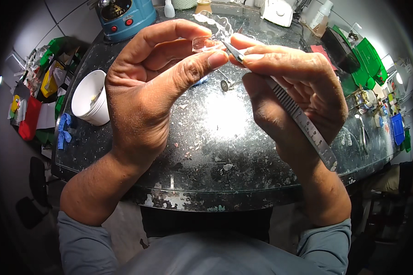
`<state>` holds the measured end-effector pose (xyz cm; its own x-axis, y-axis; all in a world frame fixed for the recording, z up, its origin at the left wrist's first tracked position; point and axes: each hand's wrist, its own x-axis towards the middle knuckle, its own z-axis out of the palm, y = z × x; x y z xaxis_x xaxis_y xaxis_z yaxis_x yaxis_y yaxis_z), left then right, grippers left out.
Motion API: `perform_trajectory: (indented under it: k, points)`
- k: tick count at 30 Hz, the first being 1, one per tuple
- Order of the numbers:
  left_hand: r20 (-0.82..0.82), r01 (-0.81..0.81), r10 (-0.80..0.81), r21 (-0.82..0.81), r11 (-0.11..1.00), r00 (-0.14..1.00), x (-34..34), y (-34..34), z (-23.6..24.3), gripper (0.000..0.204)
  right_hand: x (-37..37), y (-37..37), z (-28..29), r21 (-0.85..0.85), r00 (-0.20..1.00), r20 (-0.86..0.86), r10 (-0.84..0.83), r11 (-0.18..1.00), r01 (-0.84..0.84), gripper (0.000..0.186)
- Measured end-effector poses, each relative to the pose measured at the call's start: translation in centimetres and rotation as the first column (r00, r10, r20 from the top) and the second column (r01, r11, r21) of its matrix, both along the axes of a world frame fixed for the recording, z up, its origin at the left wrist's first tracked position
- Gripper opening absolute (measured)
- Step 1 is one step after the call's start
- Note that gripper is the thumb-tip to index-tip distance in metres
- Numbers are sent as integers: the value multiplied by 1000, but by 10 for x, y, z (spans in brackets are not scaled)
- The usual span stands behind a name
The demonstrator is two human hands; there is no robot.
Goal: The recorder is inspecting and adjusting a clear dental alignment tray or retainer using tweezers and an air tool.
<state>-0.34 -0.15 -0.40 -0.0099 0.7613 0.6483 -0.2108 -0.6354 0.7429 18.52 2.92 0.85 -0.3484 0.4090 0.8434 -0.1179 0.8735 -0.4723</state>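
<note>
Near twelve o'clock, above the counter (pixel 243 172), the left hand (pixel 142 91) pinches a clear piece (pixel 203 43) between its fingers — the right hand (pixel 303 75) grips metal tweezers (pixel 299 113), tips toward eleven o'clock.

The left hand (pixel 140 94) is pinching a clear, thin-walled piece (pixel 203 44) between thumb and fingers above the counter (pixel 202 158). The right hand (pixel 303 85) is gripping a slim metal tool (pixel 304 121), its pointed tip meeting or nearly meeting the piece. A white bucket (pixel 98 110) is standing at left, a blue machine (pixel 140 20) is sitting far left, and a white device (pixel 277 13) is resting far right.
</note>
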Motion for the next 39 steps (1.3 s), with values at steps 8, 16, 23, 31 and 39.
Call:
perform_trajectory:
  k: [8,16,23,31,39]
  points:
    - [-21,-19,19,1,1000,1000,1,-1,0,31,4,8,-1,81,999,9,34,996,-35,21]
    - [-52,2,0,49,999,999,-1,2,-1,31,3,5,-2,37,999,-6,42,998,-42,22]
    - [-14,2,-2,-10,1000,1000,0,-1,-1,31,2,7,-3,28,997,-22,79,997,-78,24]
    - [-22,-14,15,17,1000,1000,0,-1,-2,30,4,8,-3,-3,996,-17,91,996,-91,22]
    - [-83,-90,93,44,995,992,1,1,-1,31,3,7,-4,6,997,7,83,997,-83,21]
